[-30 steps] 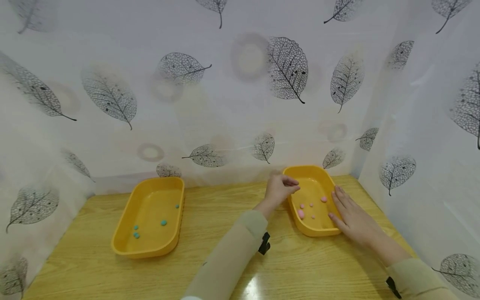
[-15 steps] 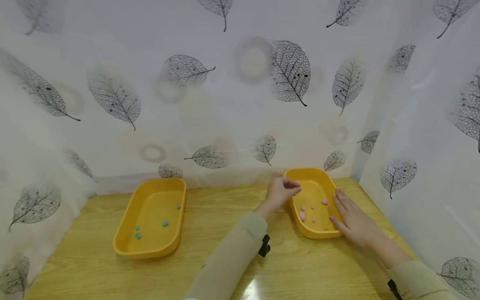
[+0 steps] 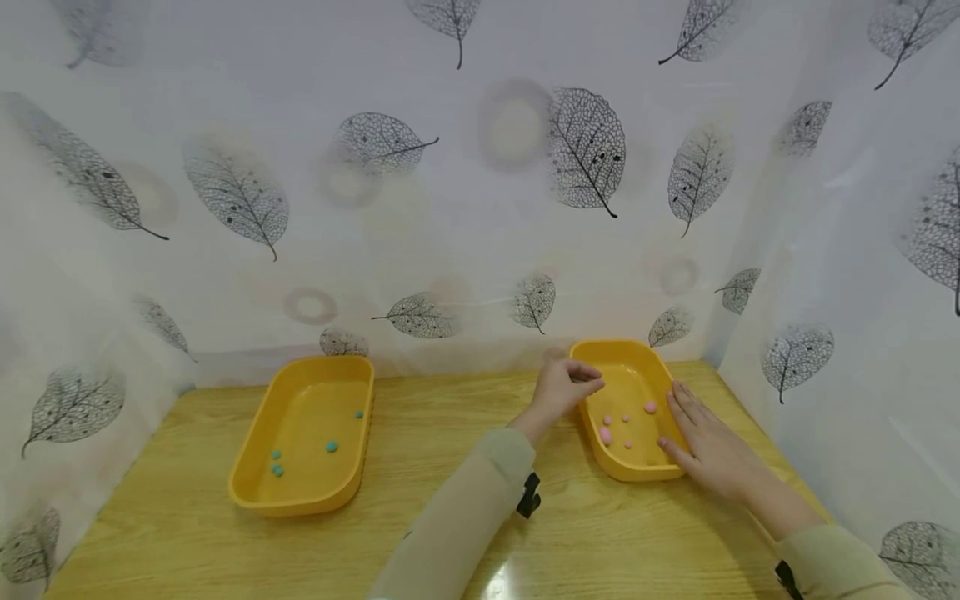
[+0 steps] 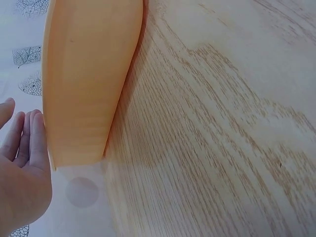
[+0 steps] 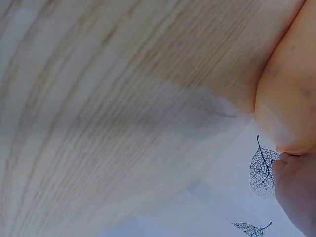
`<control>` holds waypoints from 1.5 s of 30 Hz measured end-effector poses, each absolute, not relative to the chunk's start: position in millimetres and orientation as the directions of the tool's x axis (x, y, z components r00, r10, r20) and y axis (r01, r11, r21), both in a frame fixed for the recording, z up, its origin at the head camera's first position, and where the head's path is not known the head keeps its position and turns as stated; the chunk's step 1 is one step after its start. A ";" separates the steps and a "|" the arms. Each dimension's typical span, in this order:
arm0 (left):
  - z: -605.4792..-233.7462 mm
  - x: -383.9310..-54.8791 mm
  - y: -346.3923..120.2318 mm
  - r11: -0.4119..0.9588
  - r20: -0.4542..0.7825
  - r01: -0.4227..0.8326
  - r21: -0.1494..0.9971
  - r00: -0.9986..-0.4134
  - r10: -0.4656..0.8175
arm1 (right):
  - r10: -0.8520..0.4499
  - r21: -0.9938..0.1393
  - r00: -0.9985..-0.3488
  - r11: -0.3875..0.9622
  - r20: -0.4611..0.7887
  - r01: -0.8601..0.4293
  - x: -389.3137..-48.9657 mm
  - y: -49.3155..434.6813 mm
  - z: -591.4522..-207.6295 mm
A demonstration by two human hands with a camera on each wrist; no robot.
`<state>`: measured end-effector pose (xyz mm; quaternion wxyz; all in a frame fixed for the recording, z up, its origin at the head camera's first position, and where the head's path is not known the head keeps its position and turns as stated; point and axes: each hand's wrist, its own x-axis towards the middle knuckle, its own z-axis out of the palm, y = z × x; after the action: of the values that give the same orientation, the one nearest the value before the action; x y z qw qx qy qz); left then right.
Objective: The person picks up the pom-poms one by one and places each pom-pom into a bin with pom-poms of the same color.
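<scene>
My left hand (image 3: 557, 390) hovers at the left rim of the right yellow tray (image 3: 633, 472), its fingertips reaching in over the tray. In the left wrist view the thumb and fingers of this hand (image 4: 22, 177) are apart, beside the tray's outer wall (image 4: 84, 89), with nothing visible between them. My right hand (image 3: 712, 446) rests along the tray's right rim, fingers straight and thumb over the edge. Several pink pieces, small and rounded, lie on the tray floor, the largest pink piece (image 3: 605, 436) near the left wall. The right wrist view catches only part of this hand (image 5: 298, 192).
Further left on the wood-grain table (image 3: 442, 467) stands a second yellow tray (image 3: 240, 492). Inside are several small teal pieces, one teal piece (image 3: 332, 447) near its middle. A white leaf-print curtain (image 3: 450, 200) closes off the back and both sides.
The head view has shifted slightly, so the scene sits a little lower and further right. Both hands keep their places at the right tray, and the pieces lie as before.
</scene>
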<state>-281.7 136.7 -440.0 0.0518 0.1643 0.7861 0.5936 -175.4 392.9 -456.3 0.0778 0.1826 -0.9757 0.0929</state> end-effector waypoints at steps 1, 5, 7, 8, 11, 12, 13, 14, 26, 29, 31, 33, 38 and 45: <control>-440.2 -281.7 136.9 0.241 0.115 0.199 0.950 -0.940 0.322 | -0.336 -0.160 -0.926 0.918 0.171 -0.363 -175.3 393.1 -455.7; -440.5 -281.2 138.2 0.228 0.117 0.201 0.953 -0.935 0.335 | -0.315 -0.188 -0.939 0.923 0.136 -0.337 -175.5 394.4 -453.2; -440.3 -281.4 139.3 0.219 0.116 0.199 0.955 -0.932 0.344 | -0.308 -0.199 -0.943 0.923 0.126 -0.328 -175.9 395.3 -451.7; -440.4 -281.7 139.8 0.210 0.119 0.202 0.957 -0.930 0.349 | -0.305 -0.203 -0.944 0.924 0.124 -0.325 -176.3 396.1 -450.9; -440.5 -282.3 141.0 0.195 0.123 0.206 0.959 -0.922 0.366 | -0.303 -0.214 -0.946 0.922 0.117 -0.322 -177.2 398.7 -449.3; -440.5 -282.6 141.2 0.194 0.124 0.208 0.959 -0.920 0.372 | -0.303 -0.219 -0.946 0.921 0.118 -0.323 -177.5 399.6 -449.0; -440.8 -282.7 141.4 0.191 0.127 0.211 0.959 -0.917 0.378 | -0.304 -0.225 -0.945 0.919 0.118 -0.324 -177.6 400.6 -448.7; -441.1 -282.8 141.5 0.190 0.131 0.216 0.958 -0.915 0.382 | -0.306 -0.232 -0.945 0.917 0.118 -0.325 -177.7 401.6 -448.6; -430.2 -275.7 118.6 0.215 0.124 0.237 0.948 -0.892 0.435 | -0.359 -0.183 -0.903 0.896 0.236 -0.404 -177.8 402.8 -448.5; -423.1 -273.8 105.8 0.221 0.125 0.244 0.944 -0.887 0.445 | -0.373 -0.155 -0.890 0.894 0.264 -0.421 -179.4 398.4 -443.7; -418.6 -273.3 96.1 0.229 0.120 0.244 0.943 -0.885 0.450 | -0.382 -0.145 -0.883 0.891 0.274 -0.431 -180.7 393.9 -438.8; -414.0 -273.4 86.5 0.234 0.119 0.248 0.940 -0.882 0.457 | -0.390 -0.142 -0.878 0.887 0.278 -0.439 -181.6 388.6 -433.0; -402.6 -271.4 60.1 0.216 0.124 0.257 0.942 -0.865 0.486 | -0.411 -0.172 -0.874 0.871 0.259 -0.460 -182.9 372.5 -417.8; -391.9 -262.8 17.0 0.240 0.127 0.289 0.927 -0.842 0.524 | -0.433 -0.203 -0.866 0.851 0.248 -0.484 -183.2 353.2 -404.7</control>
<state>-262.8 17.0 -391.9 0.1049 0.2604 0.7803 0.5588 -183.2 353.2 -404.7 0.0971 0.2395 -0.9572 0.1303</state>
